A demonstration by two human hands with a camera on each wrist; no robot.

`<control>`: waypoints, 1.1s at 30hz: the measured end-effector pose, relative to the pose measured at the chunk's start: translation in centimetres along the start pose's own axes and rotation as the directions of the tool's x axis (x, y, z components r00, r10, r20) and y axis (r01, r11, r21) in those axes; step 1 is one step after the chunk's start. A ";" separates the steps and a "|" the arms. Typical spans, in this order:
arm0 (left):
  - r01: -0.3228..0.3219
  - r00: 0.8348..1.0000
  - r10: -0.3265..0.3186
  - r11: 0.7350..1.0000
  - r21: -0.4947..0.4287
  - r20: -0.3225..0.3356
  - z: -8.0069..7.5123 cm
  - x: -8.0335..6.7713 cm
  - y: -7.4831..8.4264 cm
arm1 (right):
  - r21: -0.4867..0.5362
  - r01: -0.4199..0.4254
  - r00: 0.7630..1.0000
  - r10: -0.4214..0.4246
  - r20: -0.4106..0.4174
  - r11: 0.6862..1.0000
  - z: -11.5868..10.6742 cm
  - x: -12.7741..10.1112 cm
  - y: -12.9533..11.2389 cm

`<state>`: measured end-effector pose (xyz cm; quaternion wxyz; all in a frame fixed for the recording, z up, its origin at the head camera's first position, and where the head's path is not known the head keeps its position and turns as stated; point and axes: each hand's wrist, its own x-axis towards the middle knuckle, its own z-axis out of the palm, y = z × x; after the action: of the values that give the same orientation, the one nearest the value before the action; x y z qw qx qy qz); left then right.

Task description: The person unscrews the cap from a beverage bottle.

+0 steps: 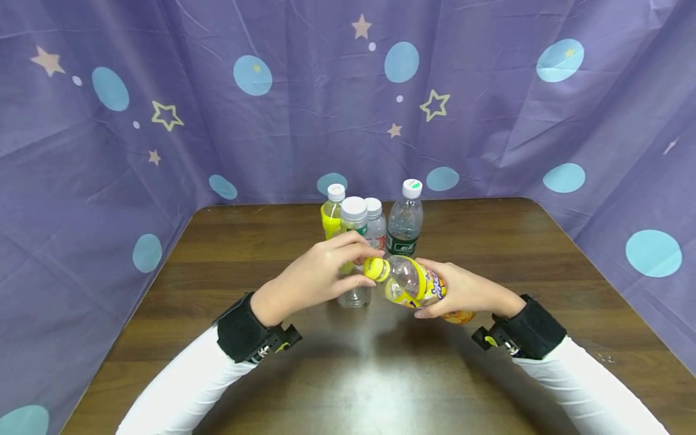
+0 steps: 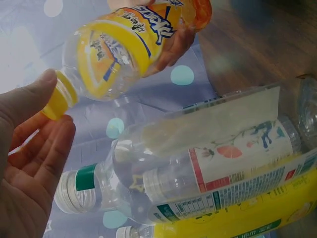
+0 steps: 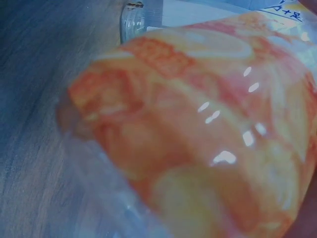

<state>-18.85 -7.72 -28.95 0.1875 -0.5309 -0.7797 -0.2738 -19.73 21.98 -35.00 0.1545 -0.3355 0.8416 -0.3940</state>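
A clear plastic drink bottle [image 1: 405, 281] with a yellow and orange label is held tilted above the table, its yellow cap [image 1: 373, 269] toward the left. My right hand [image 1: 462, 287] grips it round the label, near its lower half. At the other end, the thumb and fingers of my left hand [image 1: 326, 272] pinch the cap; the left wrist view shows the thumb on one side of the yellow cap [image 2: 62, 96] and fingers on the other. The bottle's orange fruit-printed lower part [image 3: 188, 134] fills most of the right wrist view.
Behind the hands, several bottles stand close together: a white-capped clear one [image 1: 354, 211], a smaller one [image 1: 375, 226], a yellow-labelled one [image 1: 330, 214] and a tall green-labelled one [image 1: 405, 223]. A purple curtain [image 1: 326, 133] hangs beyond the wooden table [image 1: 261, 235].
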 end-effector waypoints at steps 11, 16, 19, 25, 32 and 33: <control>-0.100 0.995 0.100 0.994 0.039 0.004 -0.4 0.0 -0.3 | -0.026 -0.003 1.000 0.003 -0.008 1.000 -0.1 0.1 -0.2; -0.051 0.999 0.050 0.998 0.047 0.016 -0.2 0.1 -0.1 | -0.019 -0.009 1.000 0.009 -0.011 1.000 0.0 -0.1 -0.4; -0.005 1.000 0.004 0.999 0.048 0.011 -0.1 0.1 0.0 | -0.015 -0.004 1.000 0.004 -0.008 1.000 0.1 -0.1 -0.5; 0.011 1.000 -0.010 0.999 0.031 -0.012 -0.1 0.1 0.1 | 0.001 0.003 1.000 -0.003 -0.005 1.000 0.1 -0.1 -0.4; -0.075 0.997 0.075 0.997 0.023 0.009 -0.2 0.1 -0.1 | -0.017 0.006 1.000 -0.006 -0.009 1.000 0.1 -0.1 -0.3; -0.086 0.996 0.086 0.996 0.023 0.012 -0.2 0.1 -0.2 | -0.023 0.007 1.000 -0.007 -0.012 1.000 0.1 -0.1 -0.4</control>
<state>-19.05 -7.89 -28.77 0.2010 -0.5634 -0.7603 -0.2532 -19.46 21.81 -34.81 0.1444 -0.3377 0.8459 -0.3867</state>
